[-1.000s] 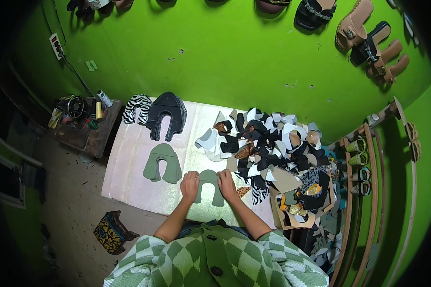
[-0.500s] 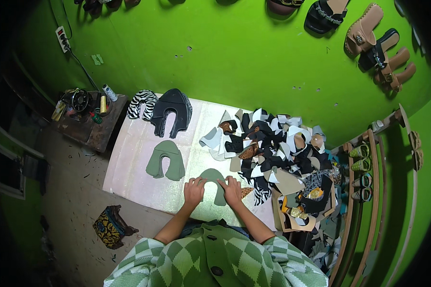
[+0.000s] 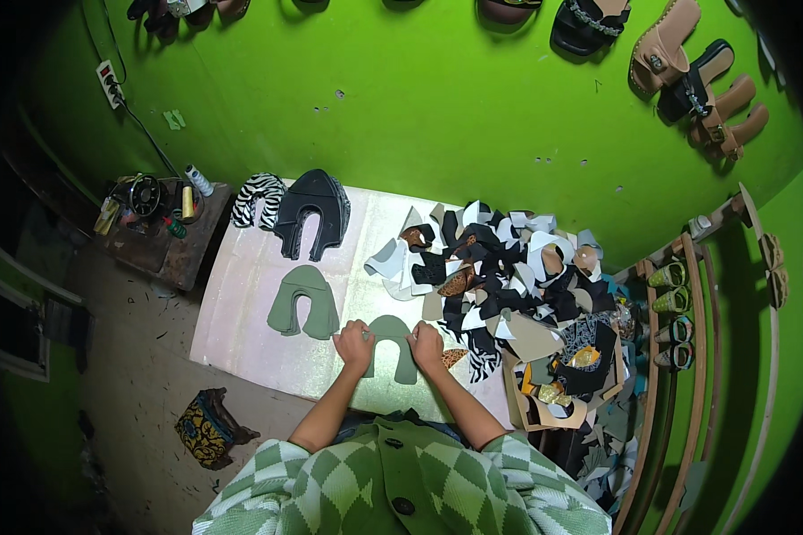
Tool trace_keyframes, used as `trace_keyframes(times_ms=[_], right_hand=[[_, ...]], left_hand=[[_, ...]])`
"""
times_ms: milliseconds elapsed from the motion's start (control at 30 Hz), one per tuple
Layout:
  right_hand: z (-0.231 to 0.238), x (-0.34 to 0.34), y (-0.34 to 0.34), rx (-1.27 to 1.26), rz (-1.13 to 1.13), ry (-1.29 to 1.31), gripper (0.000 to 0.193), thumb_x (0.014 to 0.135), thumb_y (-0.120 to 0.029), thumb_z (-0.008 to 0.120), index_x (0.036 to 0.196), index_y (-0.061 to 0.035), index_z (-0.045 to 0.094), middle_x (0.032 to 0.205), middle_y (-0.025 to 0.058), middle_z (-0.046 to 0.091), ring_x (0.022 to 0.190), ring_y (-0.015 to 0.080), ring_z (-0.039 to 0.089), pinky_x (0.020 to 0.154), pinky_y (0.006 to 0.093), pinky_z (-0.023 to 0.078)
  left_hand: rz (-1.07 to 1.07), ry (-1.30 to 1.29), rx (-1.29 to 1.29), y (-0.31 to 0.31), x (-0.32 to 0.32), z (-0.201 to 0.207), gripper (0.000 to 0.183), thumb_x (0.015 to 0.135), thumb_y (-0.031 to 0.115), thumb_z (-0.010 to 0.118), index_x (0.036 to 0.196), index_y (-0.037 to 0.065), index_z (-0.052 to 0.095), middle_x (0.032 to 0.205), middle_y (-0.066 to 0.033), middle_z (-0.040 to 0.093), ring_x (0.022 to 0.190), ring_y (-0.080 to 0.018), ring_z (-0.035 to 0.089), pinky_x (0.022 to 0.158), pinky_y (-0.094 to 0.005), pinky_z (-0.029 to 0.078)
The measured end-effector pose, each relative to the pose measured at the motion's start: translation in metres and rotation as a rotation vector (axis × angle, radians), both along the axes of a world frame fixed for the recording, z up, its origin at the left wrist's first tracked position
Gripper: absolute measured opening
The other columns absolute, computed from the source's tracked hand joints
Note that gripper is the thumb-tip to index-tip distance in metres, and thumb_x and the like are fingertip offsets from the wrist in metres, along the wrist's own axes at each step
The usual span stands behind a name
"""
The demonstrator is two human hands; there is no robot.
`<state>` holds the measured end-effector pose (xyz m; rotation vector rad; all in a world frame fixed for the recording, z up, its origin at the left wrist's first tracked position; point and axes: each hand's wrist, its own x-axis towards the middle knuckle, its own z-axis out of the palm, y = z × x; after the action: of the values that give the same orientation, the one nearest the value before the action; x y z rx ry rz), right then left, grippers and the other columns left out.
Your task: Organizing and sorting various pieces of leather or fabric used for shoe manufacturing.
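Observation:
Flat on the table in front of me lies a green U-shaped shoe upper piece (image 3: 389, 330), its curve pointing away and its two legs toward me. At its left edge, my left hand (image 3: 355, 346) is closed with the fingertips on the material. My right hand (image 3: 426, 346) grips the opposite edge, also with curled fingers. A stack of matching green U-shaped pieces (image 3: 285, 287) sits just beyond my left hand. Farther back are a black U-shaped stack (image 3: 315, 196) and a zebra-print stack (image 3: 271, 189). A small leopard-print scrap (image 3: 453, 358) rests beside my right hand.
A heap of material scraps (image 3: 500, 276) covers the right of the pale table (image 3: 241, 330). An open cardboard box (image 3: 531, 419) with scraps stands at its right corner. A sewing machine table (image 3: 161, 259), a patterned stool (image 3: 207, 428) and a wooden shoe rack (image 3: 687, 374) surround it.
Both hands have shifted from the top curve outward to the sides of the green piece, the left hand moving slightly left. More of the curve shows between them. The view has tilted slightly.

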<state>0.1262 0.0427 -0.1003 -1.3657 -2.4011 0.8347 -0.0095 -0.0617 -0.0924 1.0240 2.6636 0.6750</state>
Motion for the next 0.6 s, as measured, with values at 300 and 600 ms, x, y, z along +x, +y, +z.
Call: trace_keyframes(times_ms=[300, 600], right_hand=[[-0.022, -0.014, 0.006, -0.073, -0.121, -0.202, 0.027, 0.067, -0.021, 0.078, 0.075, -0.0006, 0.062, 0.079, 0.0184, 0.064, 0.078, 0.0346, 0.063, 0.07, 0.0426, 0.05], [-0.03, 0.006, 0.007, -0.331, -0.055, 0.16, 0.02, 0.078, -0.021, 0.068, 0.084, -0.0015, 0.065, 0.07, 0.0079, 0.064, 0.065, 0.0162, 0.061, 0.062, 0.0298, 0.048]], left_hand=[[0.212, -0.288, -0.205, 0.012, -0.008, -0.003, 0.021, 0.068, 0.022, 0.076, 0.083, 0.013, 0.066, 0.086, -0.0035, 0.068, 0.082, -0.0226, 0.065, 0.078, -0.0394, 0.043], [0.15, -0.394, 0.05, -0.011, -0.022, -0.028, 0.019, 0.07, 0.02, 0.074, 0.085, 0.011, 0.066, 0.081, -0.0054, 0.068, 0.076, -0.0219, 0.065, 0.068, -0.0334, 0.05]])
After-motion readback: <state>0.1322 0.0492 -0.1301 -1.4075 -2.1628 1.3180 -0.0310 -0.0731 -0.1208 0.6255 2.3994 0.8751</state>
